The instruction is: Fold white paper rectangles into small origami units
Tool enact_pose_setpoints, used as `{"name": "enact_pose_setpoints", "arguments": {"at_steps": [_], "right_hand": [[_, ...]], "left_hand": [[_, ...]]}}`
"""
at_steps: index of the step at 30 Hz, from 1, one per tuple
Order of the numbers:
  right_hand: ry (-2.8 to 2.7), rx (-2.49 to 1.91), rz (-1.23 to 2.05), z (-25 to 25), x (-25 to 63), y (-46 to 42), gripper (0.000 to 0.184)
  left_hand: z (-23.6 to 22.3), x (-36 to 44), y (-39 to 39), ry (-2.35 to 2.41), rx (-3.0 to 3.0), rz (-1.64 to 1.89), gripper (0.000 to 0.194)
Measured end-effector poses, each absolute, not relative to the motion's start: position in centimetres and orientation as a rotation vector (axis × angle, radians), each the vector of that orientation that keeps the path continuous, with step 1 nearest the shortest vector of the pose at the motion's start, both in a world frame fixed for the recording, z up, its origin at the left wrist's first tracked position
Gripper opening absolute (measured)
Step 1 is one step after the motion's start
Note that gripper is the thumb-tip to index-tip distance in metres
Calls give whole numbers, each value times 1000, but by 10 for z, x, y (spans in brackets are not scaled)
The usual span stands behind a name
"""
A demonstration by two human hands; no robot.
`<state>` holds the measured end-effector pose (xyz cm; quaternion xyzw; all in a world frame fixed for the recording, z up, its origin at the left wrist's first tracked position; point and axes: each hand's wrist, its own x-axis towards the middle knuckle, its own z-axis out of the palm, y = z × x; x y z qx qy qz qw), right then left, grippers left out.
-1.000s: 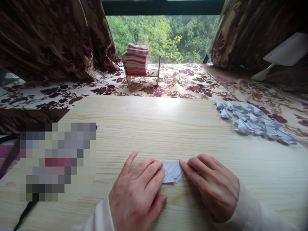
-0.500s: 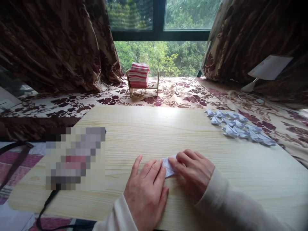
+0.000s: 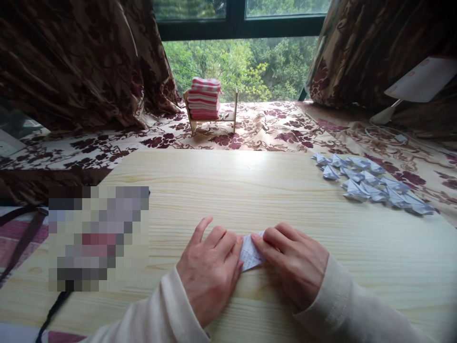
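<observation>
A small piece of folded white paper (image 3: 251, 253) with faint printing lies on the wooden table, between my two hands. My left hand (image 3: 210, 272) grips its left edge with thumb and index finger, while the little finger sticks up. On the right side of the paper, my right hand (image 3: 297, 263) presses with its index fingertip, its other fingers curled in. Its thumb is mostly hidden under the hand. Parts of the paper's left and right edges are covered by my fingers.
Several folded white paper shapes (image 3: 372, 191) sit in rows at the table's (image 3: 193, 190) back right. A blurred-out object (image 3: 103, 233) with a black strap lies at left. Beyond are a small wooden rack (image 3: 235, 112) with striped cloths (image 3: 203, 99) and a lamp (image 3: 421, 78).
My left hand's thumb has drawn in from the table to the paper's edge, and more of the paper shows. The right hand stays on the paper. The view has tilted down slightly.
</observation>
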<state>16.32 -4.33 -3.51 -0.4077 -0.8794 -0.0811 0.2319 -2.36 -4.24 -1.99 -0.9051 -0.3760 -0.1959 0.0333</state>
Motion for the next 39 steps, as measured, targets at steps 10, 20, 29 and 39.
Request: {"name": "enact_pose_setpoints", "arguments": {"at_steps": [10,20,29,39], "right_hand": [[-2417,-1092,-254,-37,164,-44,32],[-2384,-1081,-374,-38,149,-38,20],[-2322,-1121,-213,-38,146,-41,33],[-2384,-1174,-282,-38,181,-41,37]], "left_hand": [[-18,-42,-48,-1244,-2756,-838,25],[-16,-30,-45,-1171,-2737,-766,21],[-16,-30,-41,-1172,-2775,-798,18],[-15,-31,-40,-1124,-2787,-766,20]]}}
